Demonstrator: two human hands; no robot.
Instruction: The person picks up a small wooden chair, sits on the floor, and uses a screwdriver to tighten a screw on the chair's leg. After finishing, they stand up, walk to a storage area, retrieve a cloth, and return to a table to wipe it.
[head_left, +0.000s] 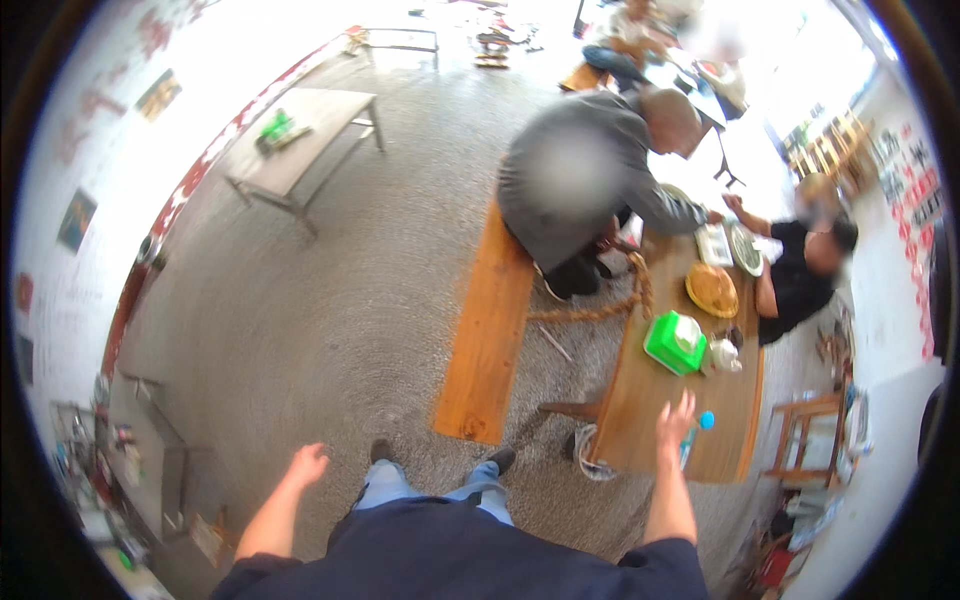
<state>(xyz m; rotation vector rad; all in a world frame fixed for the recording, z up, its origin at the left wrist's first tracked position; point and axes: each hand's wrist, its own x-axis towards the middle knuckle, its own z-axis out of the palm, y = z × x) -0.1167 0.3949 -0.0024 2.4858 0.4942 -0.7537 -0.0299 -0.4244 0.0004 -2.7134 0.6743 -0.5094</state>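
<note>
My right hand (674, 420) hovers over the near end of a wooden table (636, 425) with its fingers apart and nothing gripped. Beside and partly behind it is a small bottle with a blue top (706, 420). Farther along the table sit a green tissue box (668, 350), a small white item (725, 354), a yellow basket of bread-like food (712, 289), a white container (713, 245) and a pale bowl (746, 250). My left hand (308, 462) hangs over the floor at my left side, fingers loosely bent and apart, holding nothing.
A bench (480, 360) runs beside the table, with a person in grey (580, 140) leaning over it. A person in black (795, 285) is opposite; others are behind. A steel table (295, 150) stands left, a cluttered counter (135, 450) lower left, a wooden stool (805, 420) right.
</note>
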